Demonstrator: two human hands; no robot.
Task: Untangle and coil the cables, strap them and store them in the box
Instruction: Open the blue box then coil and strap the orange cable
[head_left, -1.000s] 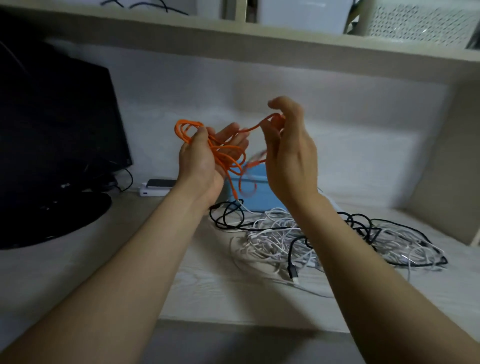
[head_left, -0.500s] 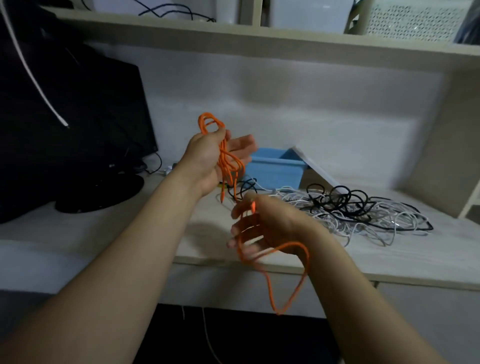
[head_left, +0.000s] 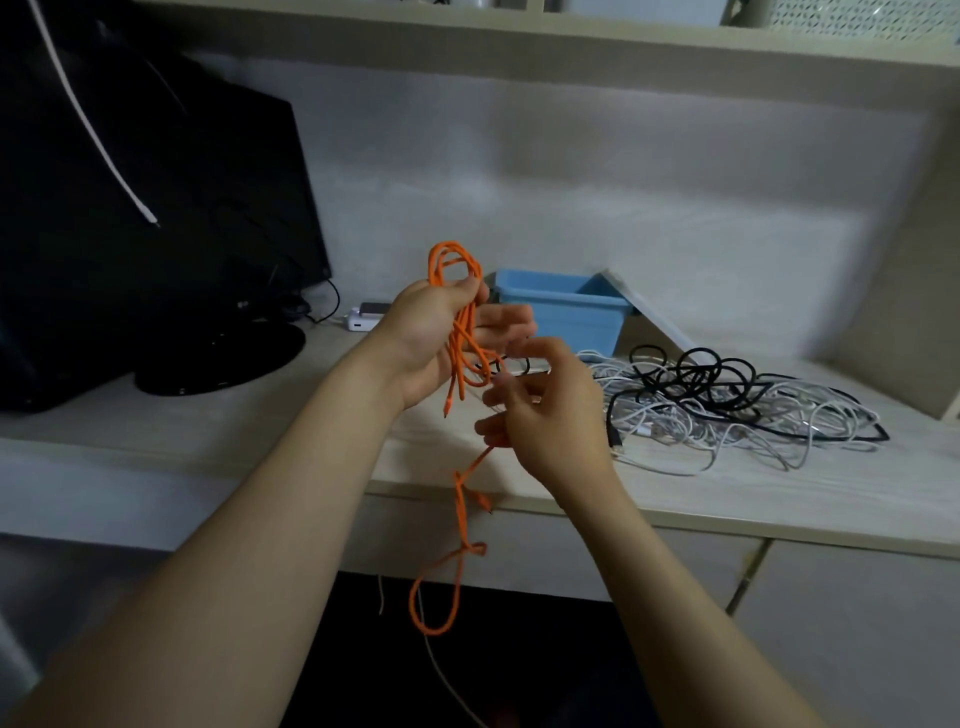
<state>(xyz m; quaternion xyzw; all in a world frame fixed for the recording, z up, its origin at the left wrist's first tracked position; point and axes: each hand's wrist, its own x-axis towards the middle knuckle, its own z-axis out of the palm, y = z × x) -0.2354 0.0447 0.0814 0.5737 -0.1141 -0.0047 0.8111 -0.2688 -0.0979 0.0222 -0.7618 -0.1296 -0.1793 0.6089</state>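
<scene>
My left hand (head_left: 434, 338) holds several loops of an orange cable (head_left: 457, 332) against its palm with the thumb, above the desk's front part. Just below and to the right, my right hand (head_left: 545, 415) pinches the same cable. Its loose end hangs past the desk edge in a twisted loop (head_left: 436, 597). A tangle of white and black cables (head_left: 727, 405) lies on the desk to the right. Behind the hands stands an open blue box (head_left: 561, 306), with its lid (head_left: 649, 312) leaning beside it.
A black monitor (head_left: 156, 218) on a round stand fills the left. A white power strip (head_left: 363, 319) lies by the wall. A shelf (head_left: 519, 31) runs overhead, and a side panel (head_left: 924, 286) closes the right. The desk edge (head_left: 727, 514) is in front.
My right hand has risen from the desk edge towards my left hand, drawing the cable up. The hanging part has twisted into a narrower loop. The view has shifted a little.
</scene>
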